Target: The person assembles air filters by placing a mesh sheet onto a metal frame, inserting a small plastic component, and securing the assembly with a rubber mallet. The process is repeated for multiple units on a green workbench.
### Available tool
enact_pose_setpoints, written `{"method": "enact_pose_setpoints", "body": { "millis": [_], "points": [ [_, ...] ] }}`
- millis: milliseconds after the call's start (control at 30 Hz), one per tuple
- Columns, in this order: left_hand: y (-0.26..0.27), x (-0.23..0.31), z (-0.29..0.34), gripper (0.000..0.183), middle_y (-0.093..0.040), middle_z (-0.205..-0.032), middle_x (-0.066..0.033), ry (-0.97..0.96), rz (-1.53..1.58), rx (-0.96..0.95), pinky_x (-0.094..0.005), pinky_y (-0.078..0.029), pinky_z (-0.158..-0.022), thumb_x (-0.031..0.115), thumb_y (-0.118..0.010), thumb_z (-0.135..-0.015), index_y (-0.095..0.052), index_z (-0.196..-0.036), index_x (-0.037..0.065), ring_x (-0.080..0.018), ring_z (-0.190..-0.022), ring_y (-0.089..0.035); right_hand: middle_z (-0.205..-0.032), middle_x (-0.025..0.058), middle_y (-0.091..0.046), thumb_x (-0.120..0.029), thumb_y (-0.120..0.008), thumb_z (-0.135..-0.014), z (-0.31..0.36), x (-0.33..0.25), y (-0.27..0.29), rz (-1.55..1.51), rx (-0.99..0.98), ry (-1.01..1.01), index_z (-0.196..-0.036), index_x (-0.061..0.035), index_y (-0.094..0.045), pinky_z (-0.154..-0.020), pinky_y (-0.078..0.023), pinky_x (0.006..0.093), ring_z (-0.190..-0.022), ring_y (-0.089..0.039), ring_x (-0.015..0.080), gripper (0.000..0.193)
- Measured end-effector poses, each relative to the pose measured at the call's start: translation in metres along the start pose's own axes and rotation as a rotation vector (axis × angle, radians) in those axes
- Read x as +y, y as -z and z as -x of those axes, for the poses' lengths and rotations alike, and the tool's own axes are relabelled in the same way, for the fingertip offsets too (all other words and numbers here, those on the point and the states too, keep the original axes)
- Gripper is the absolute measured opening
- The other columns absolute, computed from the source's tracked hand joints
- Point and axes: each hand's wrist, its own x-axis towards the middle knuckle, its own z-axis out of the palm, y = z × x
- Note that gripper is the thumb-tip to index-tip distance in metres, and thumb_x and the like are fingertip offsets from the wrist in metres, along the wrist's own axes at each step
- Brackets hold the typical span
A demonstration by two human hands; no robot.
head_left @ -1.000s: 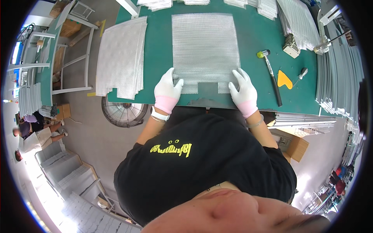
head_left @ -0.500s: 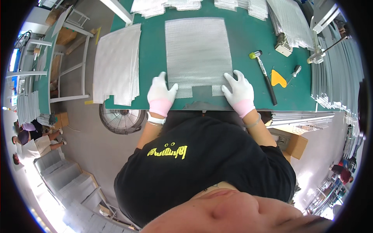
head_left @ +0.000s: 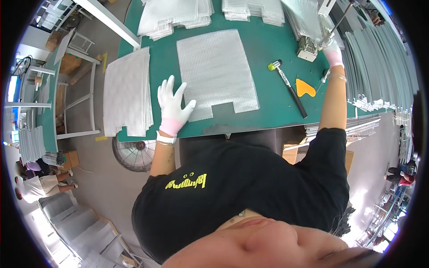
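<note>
On the green table lies a silvery mesh sheet [head_left: 216,71] with a notch in its near edge. My left hand [head_left: 174,106], in a white glove with a pink cuff, is open at the sheet's near left corner, fingers spread. My right hand [head_left: 333,50], gloved alike, reaches to the far right beside a stack of mesh sheets [head_left: 301,18]. A metal rod fixture partly covers it, and its fingers are hidden. Close by stands a small block of stacked metal pieces [head_left: 307,48].
A hammer [head_left: 288,87], a yellow scraper [head_left: 305,88] and a screwdriver [head_left: 325,76] lie right of the sheet. More mesh stacks sit left [head_left: 128,91] and at the back [head_left: 176,15]. A white post [head_left: 109,22] rises at the far left. A floor fan [head_left: 134,154] stands below.
My right hand has left the sheet's near right corner and reached out to the far right. The left hand stays by the near left corner, fingers more spread. The whole view has turned slightly.
</note>
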Motion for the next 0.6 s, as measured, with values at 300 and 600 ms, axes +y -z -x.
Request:
{"method": "enact_pose_setpoints", "body": {
  "millis": [300, 600],
  "points": [
    [-0.008, 0.071, -0.022, 0.038, -0.062, -0.129, -0.0128, 0.033, 1.057, -0.414, -0.0377, -0.041, -0.106, 0.022, -0.058, -0.095, -0.06, -0.128, 0.003, -0.0253, -0.123, -0.056, -0.139, 0.0155, -0.048, -0.006, -0.066, -0.089, 0.187, -0.129, -0.003, -1.201, 0.346, 0.133, -0.144, 0.0026, -0.034, -0.11, -0.037, 0.0395, -0.128, -0.048, 0.0262, 0.064],
    [-0.116, 0.19, -0.149, 0.044, -0.059, -0.118, -0.0098, 0.747, 2.37, -0.467, -0.0362, -0.049, -0.098, 0.019, -0.056, -0.1, -0.041, -0.137, 0.0, -0.0209, -0.107, -0.061, -0.136, 0.0158, -0.046, -0.017, -0.083, -0.074, 0.222, -0.136, -0.064, -0.83, 0.424, 0.263, -0.141, 0.0006, -0.042, -0.107, -0.039, 0.04, -0.126, -0.047, 0.0282, 0.08]
  ]
}}
